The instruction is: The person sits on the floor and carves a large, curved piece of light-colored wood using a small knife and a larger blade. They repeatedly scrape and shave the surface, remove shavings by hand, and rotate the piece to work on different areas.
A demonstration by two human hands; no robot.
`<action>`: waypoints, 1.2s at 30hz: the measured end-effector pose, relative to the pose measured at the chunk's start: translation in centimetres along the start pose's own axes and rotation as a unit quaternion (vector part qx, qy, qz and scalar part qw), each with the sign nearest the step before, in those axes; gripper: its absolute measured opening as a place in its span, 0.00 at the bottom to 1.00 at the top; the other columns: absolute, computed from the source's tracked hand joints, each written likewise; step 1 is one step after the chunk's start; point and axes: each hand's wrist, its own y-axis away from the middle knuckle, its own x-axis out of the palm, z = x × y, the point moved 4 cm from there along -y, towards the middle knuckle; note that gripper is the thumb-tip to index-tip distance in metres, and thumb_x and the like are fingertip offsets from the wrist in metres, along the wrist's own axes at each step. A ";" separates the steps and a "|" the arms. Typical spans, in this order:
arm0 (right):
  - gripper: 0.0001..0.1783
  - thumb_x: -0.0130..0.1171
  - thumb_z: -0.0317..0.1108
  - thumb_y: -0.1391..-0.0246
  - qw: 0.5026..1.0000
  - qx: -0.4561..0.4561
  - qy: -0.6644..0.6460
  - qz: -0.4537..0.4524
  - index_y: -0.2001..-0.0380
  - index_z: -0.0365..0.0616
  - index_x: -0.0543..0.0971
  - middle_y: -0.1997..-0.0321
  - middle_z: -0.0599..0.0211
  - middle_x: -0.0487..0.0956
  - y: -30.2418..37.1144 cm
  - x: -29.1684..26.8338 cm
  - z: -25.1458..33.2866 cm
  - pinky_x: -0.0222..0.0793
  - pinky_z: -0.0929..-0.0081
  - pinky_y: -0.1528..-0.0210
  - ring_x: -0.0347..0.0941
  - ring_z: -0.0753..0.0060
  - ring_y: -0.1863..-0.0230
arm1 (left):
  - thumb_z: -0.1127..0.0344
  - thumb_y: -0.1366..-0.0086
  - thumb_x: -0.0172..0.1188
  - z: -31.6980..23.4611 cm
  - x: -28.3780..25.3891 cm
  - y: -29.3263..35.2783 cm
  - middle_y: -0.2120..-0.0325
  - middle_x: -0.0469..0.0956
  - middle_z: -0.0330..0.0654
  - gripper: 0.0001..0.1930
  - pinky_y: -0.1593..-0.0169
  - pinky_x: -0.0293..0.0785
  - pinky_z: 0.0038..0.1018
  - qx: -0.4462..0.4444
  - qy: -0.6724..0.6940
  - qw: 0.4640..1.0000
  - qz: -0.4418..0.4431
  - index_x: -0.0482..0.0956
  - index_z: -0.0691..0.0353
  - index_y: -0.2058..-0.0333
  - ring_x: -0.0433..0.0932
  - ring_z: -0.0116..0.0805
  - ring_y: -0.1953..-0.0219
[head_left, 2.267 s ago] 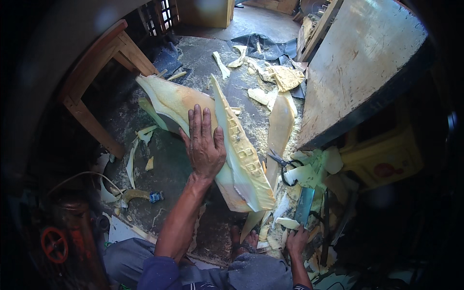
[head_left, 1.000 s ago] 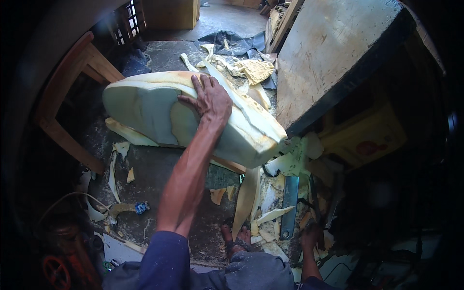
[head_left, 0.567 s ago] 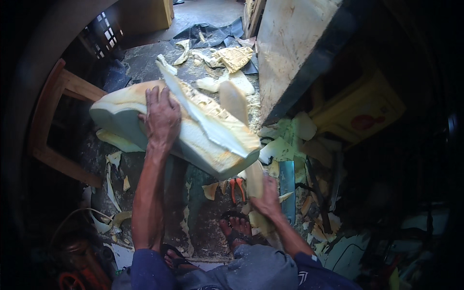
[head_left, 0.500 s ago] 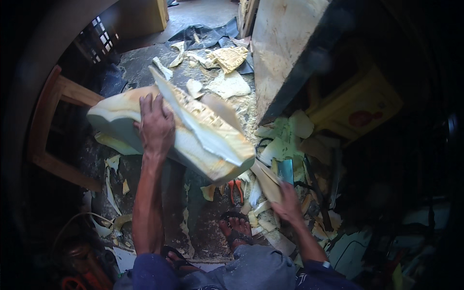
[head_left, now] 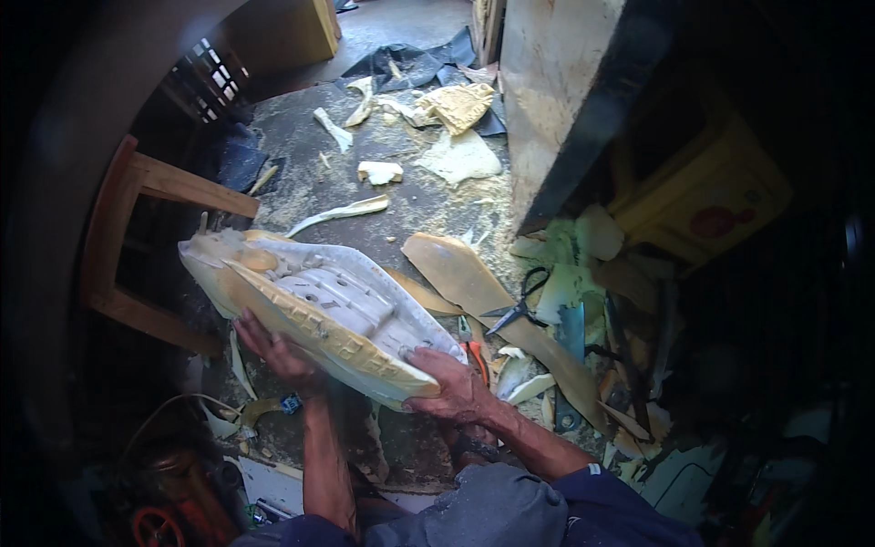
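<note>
Between my hands is a motorcycle seat (head_left: 314,310), yellowish foam around a pale moulded base whose underside faces up. My left hand (head_left: 278,351) holds the foam along its near side, some fingers hidden beneath. My right hand (head_left: 448,383) grips the right end, thumb over the edge of the base. Just right of the seat lies a long tan flat piece (head_left: 460,264) on the floor. Beside it are dark-handled scissors (head_left: 519,305), blades apart, and orange-handled pliers (head_left: 477,356), partly hidden behind my right hand.
Foam offcuts (head_left: 460,157) and crumbs litter the floor ahead. A wooden frame (head_left: 109,228) stands at the left. On the right are a pale upright panel (head_left: 556,82), a yellow container (head_left: 702,201) and a bluish blade (head_left: 571,330) among scraps.
The seat has been flipped, its base underside now showing, and brought lower and nearer. My right hand has let go of the tan piece and taken the seat's right end.
</note>
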 end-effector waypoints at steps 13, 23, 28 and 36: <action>0.39 0.56 0.61 0.33 0.912 0.233 -0.321 0.104 0.34 0.38 0.70 0.45 0.54 0.83 1.2 6.9 -0.8 0.73 0.62 0.40 0.79 0.60 0.44 | 0.55 0.29 0.60 -0.2 1.0 -0.5 0.25 0.51 0.60 0.30 0.22 0.44 0.46 -0.146 -0.154 0.905 0.369 0.69 0.54 0.31 0.45 0.62 0.23; 0.28 0.53 0.38 0.34 0.736 0.413 0.439 -0.308 0.36 0.32 0.71 0.38 0.42 0.75 24.1 -12.6 -15.2 0.62 0.52 0.31 0.70 0.42 0.35 | 0.53 0.33 0.59 4.5 2.1 5.5 0.25 0.52 0.57 0.28 0.25 0.36 0.65 -0.104 -0.266 0.890 0.354 0.74 0.43 0.34 0.45 0.64 0.23; 0.25 0.53 0.36 0.34 0.772 0.419 0.251 -0.407 0.38 0.34 0.73 0.39 0.42 0.75 38.7 -16.6 -21.6 0.60 0.52 0.30 0.68 0.39 0.34 | 0.56 0.32 0.58 6.3 2.7 3.6 0.27 0.57 0.58 0.24 0.26 0.39 0.65 -0.092 -0.251 0.898 0.349 0.78 0.44 0.37 0.52 0.63 0.25; 0.14 0.53 0.37 0.36 0.766 0.421 0.422 -0.238 0.52 0.43 0.80 0.50 0.49 0.78 44.1 -14.7 -20.0 0.66 0.46 0.46 0.72 0.40 0.50 | 0.53 0.28 0.56 7.2 2.1 3.1 0.28 0.58 0.56 0.28 0.26 0.39 0.66 -0.100 -0.208 0.905 0.356 0.70 0.49 0.31 0.53 0.57 0.24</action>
